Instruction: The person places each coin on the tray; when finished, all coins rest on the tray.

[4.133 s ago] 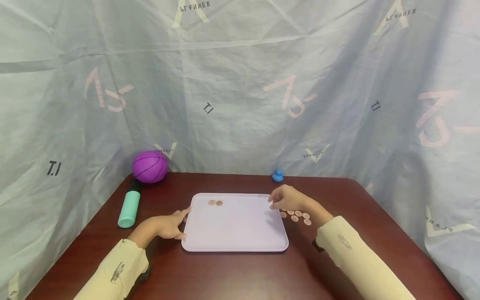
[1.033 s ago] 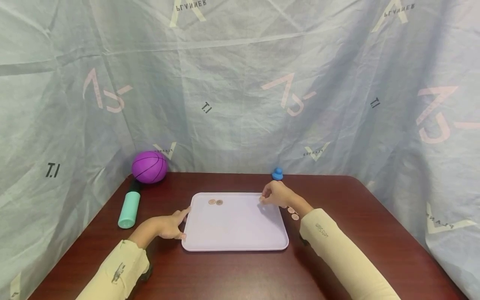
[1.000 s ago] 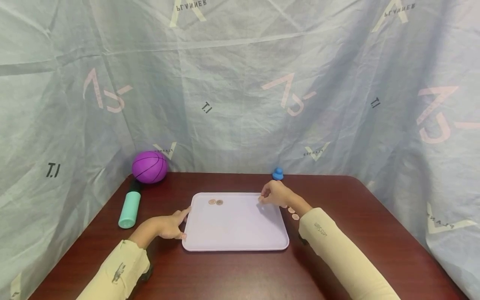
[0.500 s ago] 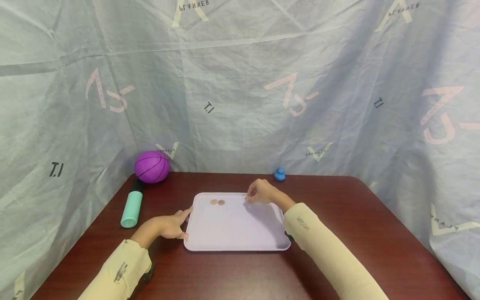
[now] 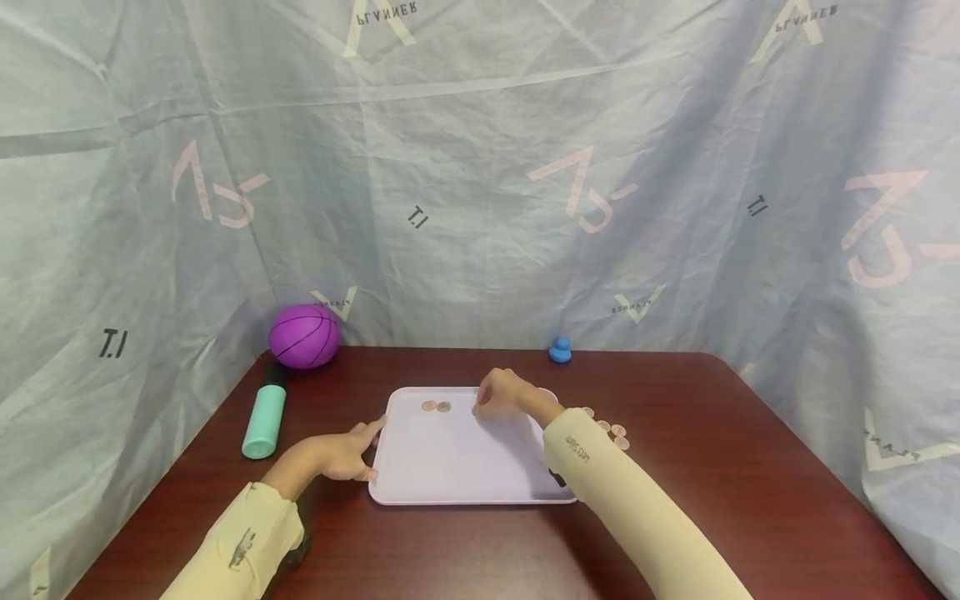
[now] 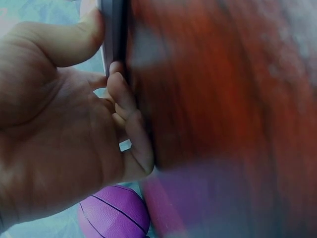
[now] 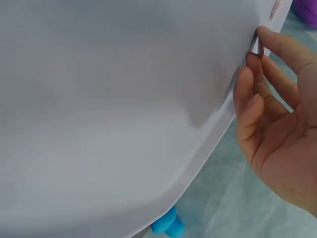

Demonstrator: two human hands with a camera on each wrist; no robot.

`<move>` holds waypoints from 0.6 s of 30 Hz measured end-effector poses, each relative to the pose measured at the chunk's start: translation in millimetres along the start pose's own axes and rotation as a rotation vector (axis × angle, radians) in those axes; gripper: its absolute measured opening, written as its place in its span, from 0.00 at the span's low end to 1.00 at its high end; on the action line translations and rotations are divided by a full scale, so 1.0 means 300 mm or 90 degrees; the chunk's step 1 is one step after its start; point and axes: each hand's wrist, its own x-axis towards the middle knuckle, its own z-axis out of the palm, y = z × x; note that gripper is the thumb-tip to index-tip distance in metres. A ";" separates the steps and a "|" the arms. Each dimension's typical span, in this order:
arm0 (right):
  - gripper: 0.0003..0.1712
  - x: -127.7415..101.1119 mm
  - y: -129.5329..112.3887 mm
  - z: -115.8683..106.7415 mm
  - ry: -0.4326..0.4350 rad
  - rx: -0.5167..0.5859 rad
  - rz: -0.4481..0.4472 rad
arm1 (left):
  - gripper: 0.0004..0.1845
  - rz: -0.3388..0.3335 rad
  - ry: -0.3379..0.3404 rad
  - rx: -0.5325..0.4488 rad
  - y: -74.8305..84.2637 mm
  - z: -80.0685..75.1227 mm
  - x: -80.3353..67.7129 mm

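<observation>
A dark red polished wooden table (image 5: pixel 712 467) stands before a wrinkled pale cloth backdrop. The left hand (image 5: pixel 341 454) grips the near left edge of the flat, smooth lilac plastic tray (image 5: pixel 450 467), long axis left-right. The right hand (image 5: pixel 501 393) pinches a small round copper coin (image 7: pixel 259 45) over the tray's far side.

- Pale lilac tray (image 5: pixel 465 467), flat; left hand (image 5: pixel 337 454) grips its left edge.
- Copper coin (image 7: pixel 259 45) pinched edge-on in right hand (image 5: pixel 502 396).
- Two coins (image 5: pixel 436 407) lie flat just left of that hand.
</observation>
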 end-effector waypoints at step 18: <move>0.07 0.050 -0.080 0.045 0.007 -0.004 0.031 | 0.52 0.005 0.004 0.001 0.007 -0.002 -0.003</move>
